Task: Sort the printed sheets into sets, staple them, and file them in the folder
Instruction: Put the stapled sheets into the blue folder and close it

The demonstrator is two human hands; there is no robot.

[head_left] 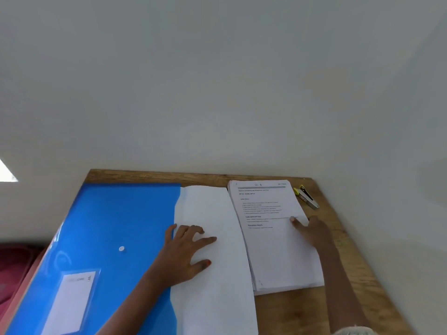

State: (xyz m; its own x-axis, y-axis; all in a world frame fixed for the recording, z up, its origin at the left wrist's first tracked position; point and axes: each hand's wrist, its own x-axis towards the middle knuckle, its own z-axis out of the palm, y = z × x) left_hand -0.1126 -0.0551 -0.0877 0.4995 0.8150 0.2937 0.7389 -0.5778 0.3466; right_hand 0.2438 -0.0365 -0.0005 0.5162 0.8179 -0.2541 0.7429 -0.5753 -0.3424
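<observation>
Our left grip (183,252) presses flat, fingers spread, on the blank-faced sheets (217,298) beneath it, while our right grip (314,230), its hold unclear, touches the printed stack (273,252) to its left, where we should lift one sheet only.

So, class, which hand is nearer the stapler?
Right. The right hand touches the printed stack, close to the stapler; the left hand presses the blank sheets, beyond the stack.

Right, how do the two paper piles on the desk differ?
The left pile shows a blank face; the right pile shows printed text. The left pile lies against the folder, the right pile near the stapler. The left hand rests on the left pile, the right hand at the right pile's edge. Both are white.
</observation>
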